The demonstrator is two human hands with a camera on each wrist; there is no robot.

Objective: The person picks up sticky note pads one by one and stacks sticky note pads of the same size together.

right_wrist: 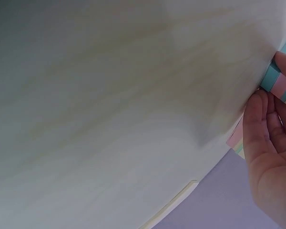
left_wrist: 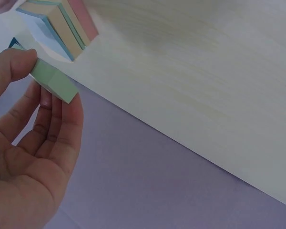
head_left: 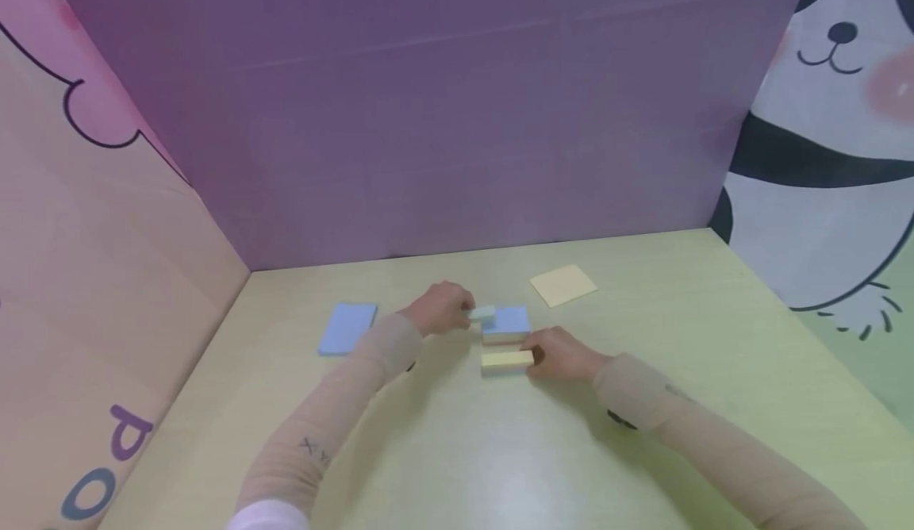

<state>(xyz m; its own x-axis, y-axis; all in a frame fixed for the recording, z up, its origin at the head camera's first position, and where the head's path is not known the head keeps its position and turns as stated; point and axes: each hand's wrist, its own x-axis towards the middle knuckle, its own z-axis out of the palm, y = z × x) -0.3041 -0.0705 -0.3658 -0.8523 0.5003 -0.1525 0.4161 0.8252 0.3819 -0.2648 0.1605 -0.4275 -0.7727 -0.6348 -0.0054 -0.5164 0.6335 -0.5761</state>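
Observation:
My left hand (head_left: 441, 308) pinches a small pale green sticky-note pad (left_wrist: 56, 82) between thumb and fingers. In the head view the green pad overlaps the left edge of a blue-topped stack of sticky notes (head_left: 508, 320). That stack's sides show blue, yellow, green and pink layers in the left wrist view. Nearer the person lies a narrow yellow-topped block of sticky notes (head_left: 503, 361). My right hand (head_left: 564, 353) grips its right end with thumb and fingers. Teal, pink and yellow layers show on the block's side (right_wrist: 281, 85) in the right wrist view.
Left of the left hand, a light blue pad (head_left: 348, 328) lies flat on the wooden-topped table (head_left: 457, 451). A pale yellow square (head_left: 564, 285) lies behind the stack, to the right. A purple panel (head_left: 457, 117) rises along the table's back edge, with printed panels at both sides.

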